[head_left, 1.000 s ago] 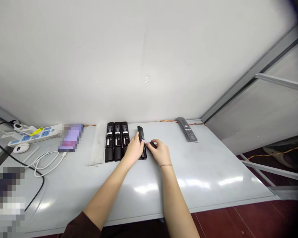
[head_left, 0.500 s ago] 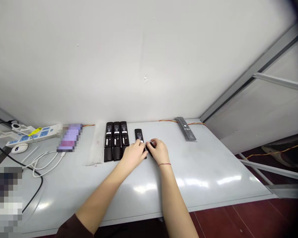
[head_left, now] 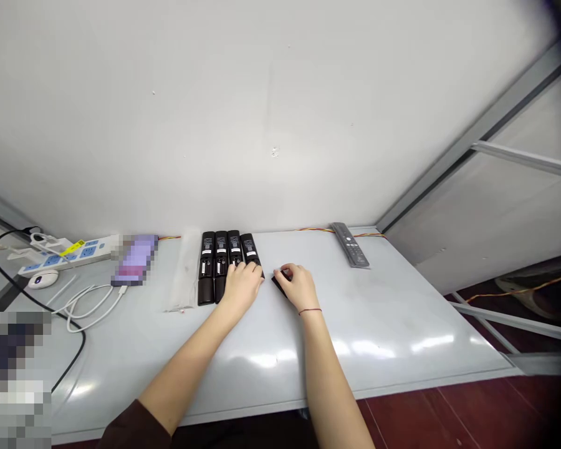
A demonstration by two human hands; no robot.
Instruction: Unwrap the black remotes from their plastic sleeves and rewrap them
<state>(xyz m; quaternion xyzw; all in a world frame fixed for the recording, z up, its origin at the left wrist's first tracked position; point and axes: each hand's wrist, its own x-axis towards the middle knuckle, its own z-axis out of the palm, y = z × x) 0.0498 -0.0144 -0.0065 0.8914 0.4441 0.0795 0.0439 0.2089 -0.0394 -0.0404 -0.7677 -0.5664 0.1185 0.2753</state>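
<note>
Several black remotes lie face down side by side, with open battery compartments on those at the left (head_left: 206,267). My left hand (head_left: 242,284) is closed over the lower part of the rightmost remote (head_left: 249,247), which tilts slightly and stands beside the others. That hand also hides the lower end of the neighbouring remote. To the right, my right hand (head_left: 298,285) pinches a small black cover (head_left: 279,285) on the table, its far side hidden under the fingers.
A grey remote in clear wrap (head_left: 351,245) lies at the back right. Left of the row are a clear plastic sleeve (head_left: 183,274), a phone (head_left: 136,259), white cables, a power strip (head_left: 88,251) and a white oval device (head_left: 43,279).
My left hand has moved left, bringing the separate remote up against the row. My right hand stays in about the same place with the black cover.
</note>
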